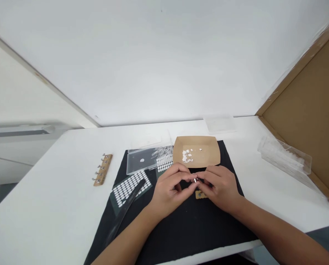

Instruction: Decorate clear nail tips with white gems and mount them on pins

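My left hand (173, 190) and my right hand (219, 186) meet over the black mat (178, 235). Their fingertips pinch a small shiny piece (195, 180) between them; its kind is too small to make out. Partly hidden below my right fingers, a small tan block (200, 194) lies on the mat. Just beyond the hands stands a brown paper tray (210, 160) with small white bits in it. Left of my left hand lies a sheet of white oval stickers (130, 187), and a second sticker sheet (164, 165) shows behind that hand.
A black strip (126, 208) crosses the sticker sheet. A clear plastic case (134, 162) holds several slim transparent pieces (164, 151). A wooden strip with metal pegs (103, 170) lies at left. A clear box (284, 156) and a cardboard panel (310, 106) stand at right.
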Motion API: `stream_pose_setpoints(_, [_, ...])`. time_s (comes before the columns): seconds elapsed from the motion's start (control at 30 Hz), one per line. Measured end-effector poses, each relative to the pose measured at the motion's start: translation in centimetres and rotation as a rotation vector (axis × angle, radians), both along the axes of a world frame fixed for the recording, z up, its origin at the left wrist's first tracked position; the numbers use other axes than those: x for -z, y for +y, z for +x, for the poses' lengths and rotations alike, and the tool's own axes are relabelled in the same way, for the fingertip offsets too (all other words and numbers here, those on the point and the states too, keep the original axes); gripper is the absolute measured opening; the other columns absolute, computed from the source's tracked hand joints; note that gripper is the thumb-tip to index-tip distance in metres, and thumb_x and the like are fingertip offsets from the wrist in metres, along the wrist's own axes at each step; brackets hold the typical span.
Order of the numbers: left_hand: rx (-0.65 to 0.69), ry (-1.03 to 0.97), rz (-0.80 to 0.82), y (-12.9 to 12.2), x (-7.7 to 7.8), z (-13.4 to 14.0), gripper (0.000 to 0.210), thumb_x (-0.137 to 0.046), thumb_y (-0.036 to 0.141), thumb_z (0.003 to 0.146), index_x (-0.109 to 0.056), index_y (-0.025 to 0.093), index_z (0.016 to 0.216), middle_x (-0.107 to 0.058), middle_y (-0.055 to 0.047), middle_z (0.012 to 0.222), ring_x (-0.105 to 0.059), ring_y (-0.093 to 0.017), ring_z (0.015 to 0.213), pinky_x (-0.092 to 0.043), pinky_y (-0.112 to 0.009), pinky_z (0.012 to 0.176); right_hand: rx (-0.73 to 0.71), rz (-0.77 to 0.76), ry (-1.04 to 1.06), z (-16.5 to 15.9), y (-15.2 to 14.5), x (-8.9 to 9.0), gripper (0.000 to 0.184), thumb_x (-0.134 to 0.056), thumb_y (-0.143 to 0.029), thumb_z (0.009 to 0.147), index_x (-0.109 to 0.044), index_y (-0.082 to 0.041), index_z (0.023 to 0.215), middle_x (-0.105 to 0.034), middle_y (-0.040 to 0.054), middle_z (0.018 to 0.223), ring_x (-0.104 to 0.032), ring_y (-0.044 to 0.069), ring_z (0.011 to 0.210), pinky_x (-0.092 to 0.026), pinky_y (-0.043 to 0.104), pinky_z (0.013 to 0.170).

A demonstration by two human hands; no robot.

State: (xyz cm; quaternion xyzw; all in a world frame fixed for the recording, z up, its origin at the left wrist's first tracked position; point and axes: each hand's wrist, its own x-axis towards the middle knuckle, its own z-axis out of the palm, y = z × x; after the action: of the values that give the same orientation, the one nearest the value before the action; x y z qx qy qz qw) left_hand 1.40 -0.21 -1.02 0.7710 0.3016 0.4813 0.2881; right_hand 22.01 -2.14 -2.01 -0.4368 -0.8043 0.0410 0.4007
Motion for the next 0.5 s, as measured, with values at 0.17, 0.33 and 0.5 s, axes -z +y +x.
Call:
stream_pose_setpoints(0.17, [0.005, -0.006, -0.024, 0.0, 0.1, 0.0, 0.012, -0.077, 0.013, 0.091, -0.079, 0.018, 0.102, -0.065, -0.005, 0.091, -0.064, -0.008, 0.067, -0.048, -0.011, 0.044, -0.019, -0.001, -0.019, 0.0, 0.2, -0.2, 0.011, -0.067, -0.024, 0.1, -0.077, -0.021, 0.1, -0.064, -0.0032, 0.067, -0.055, 0.012, 0.062, -0.035, 0.03, 0.066])
stream_pose_setpoints(0.33, [0.018, 0.012, -0.032, 0.1, 0.2, -0.3, 0.013, -0.078, 0.014, 0.091, -0.08, 0.019, 0.103, -0.065, -0.005, 0.094, -0.062, -0.007, 0.065, -0.049, -0.011, 0.045, -0.038, 0.078, -0.124, 1.1, 1.0, -1.6, 0.021, -0.076, -0.041, 0.092, -0.075, -0.021, 0.096, -0.064, -0.0044, 0.066, -0.058, 0.013, 0.062, -0.032, 0.032, 0.066])
stream_pose_setpoints(0.5, [0.102, 0.109, -0.005, 0.5, 0.1, -0.8, 0.01, -0.078, 0.016, 0.092, -0.079, 0.019, 0.102, -0.066, -0.005, 0.093, -0.061, -0.008, 0.067, -0.048, -0.014, 0.048, -0.044, 0.086, -0.271, 3.7, 2.2, -3.0, 0.03, -0.075, -0.05, 0.092, -0.073, -0.02, 0.095, -0.065, -0.0031, 0.068, -0.057, 0.013, 0.063, -0.03, 0.032, 0.066])
